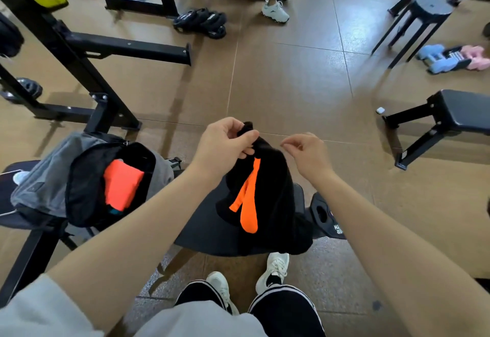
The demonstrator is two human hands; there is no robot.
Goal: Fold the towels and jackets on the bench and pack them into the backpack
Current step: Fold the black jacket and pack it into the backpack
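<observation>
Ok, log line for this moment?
left hand pinches jacket | right hand open, apart | backpack open, orange cloth inside

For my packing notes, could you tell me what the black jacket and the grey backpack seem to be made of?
Black jacket, gripped by the left hand: probably soft matte fleece or knit; it drapes limply without shine, with smooth orange trim. Grey backpack: seemingly woven, heathered fabric with a dull finish and a darker lining.

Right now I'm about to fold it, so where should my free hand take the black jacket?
Judging by its hang, pinch the top edge of the black jacket just right of where the left hand grips it, coming from the right side with the right hand. It dangles from one bunched point, so a second top grip should spread it.
</observation>
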